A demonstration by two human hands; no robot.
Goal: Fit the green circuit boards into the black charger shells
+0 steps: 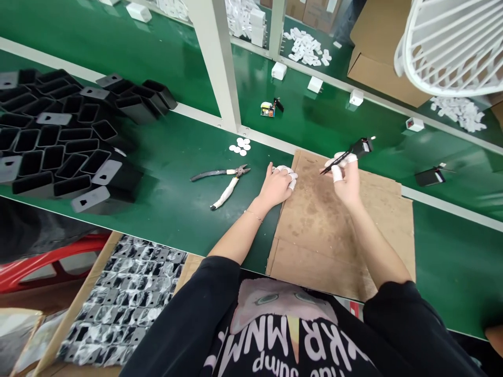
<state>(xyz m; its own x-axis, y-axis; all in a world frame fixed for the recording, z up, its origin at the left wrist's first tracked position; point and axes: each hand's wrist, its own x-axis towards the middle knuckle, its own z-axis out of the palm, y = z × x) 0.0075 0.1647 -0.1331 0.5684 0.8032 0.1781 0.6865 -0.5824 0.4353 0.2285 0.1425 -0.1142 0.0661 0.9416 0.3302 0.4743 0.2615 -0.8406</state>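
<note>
My right hand pinches a thin stick by the case; left hand sits by the cardboard, maybe steadying it, can't tell its grip.

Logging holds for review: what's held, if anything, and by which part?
The right hand holds a black casing by its left end, plus a slim dark item behind its tip. Whether the left hand holds anything cannot be told.

A white metal post rises from a glossy green workbench (pale reflections streak its surface). Right of the post are a cardboard box, then a white fan; to the post's lower left, a red chair.
</note>
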